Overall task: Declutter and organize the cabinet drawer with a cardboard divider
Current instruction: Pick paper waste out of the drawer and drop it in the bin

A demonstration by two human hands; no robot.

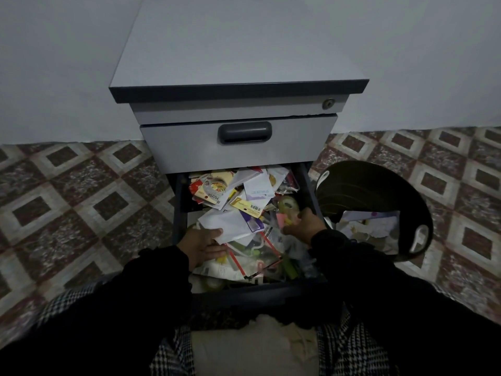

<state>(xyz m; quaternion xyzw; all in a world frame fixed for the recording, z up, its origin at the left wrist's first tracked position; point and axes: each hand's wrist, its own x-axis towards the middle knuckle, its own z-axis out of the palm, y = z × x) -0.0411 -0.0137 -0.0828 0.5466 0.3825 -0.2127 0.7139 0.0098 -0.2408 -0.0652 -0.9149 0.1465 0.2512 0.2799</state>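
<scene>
Patterned floor tiles [81, 191] surround a grey cabinet [238, 63] whose lower drawer [179, 213] stands pulled out, crammed with papers and packets. Her left hand [206, 244] grips a white envelope [230, 223]; her right hand [303, 225] pinches something small beside a tape roll [288, 204]. Just right, a dark bin [379, 191] holds scraps

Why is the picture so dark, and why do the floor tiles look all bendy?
Head view: the room is dim, so both sleeves merge into black, while the open drawer and grey cabinet catch more light; the wide-angle lens stretches the floor tiles toward the edges.
</scene>
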